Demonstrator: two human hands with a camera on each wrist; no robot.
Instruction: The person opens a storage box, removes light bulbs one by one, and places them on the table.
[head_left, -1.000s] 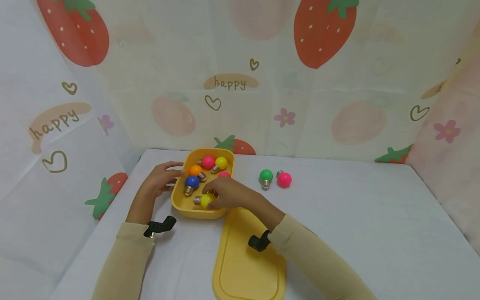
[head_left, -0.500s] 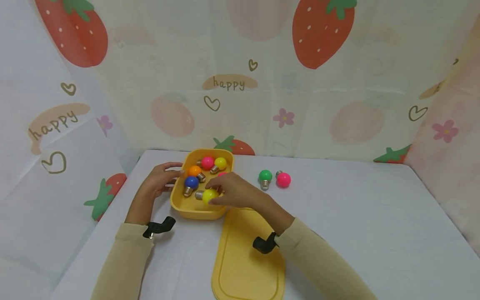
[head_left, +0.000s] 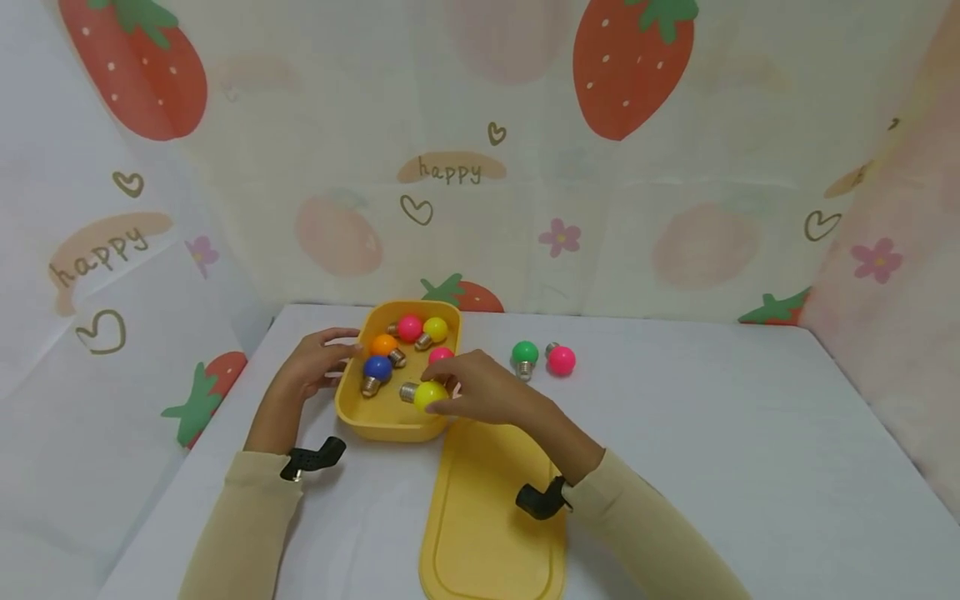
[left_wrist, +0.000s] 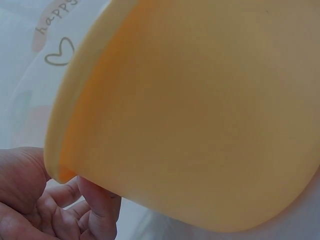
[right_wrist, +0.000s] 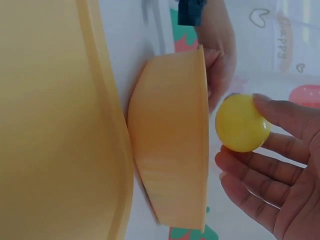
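My right hand (head_left: 483,387) pinches a yellow light bulb (head_left: 431,395) by its round part, over the near right of the yellow plastic box (head_left: 390,432). The bulb's metal base points left, and in the right wrist view its globe (right_wrist: 242,123) shows between thumb and fingers, above the rim. Spread, relaxed fingers of my left hand (head_left: 311,367) rest at the box's left rim. In the left wrist view this hand (left_wrist: 55,205) touches the box wall (left_wrist: 190,115). Inside the box lie a blue bulb (head_left: 377,368), an orange bulb (head_left: 385,346), two pink bulbs and another yellow bulb (head_left: 435,329).
A green bulb (head_left: 525,353) and a pink bulb (head_left: 561,361) lie on the white-covered table to the right of the box. The yellow lid (head_left: 495,517) lies flat in front, under my right forearm. A strawberry-printed cloth (head_left: 472,233) stands behind the table.
My right hand has lifted the yellow bulb from low in the box and shifted it slightly right. My left hand stays at the box's left side. The view has shifted a little.
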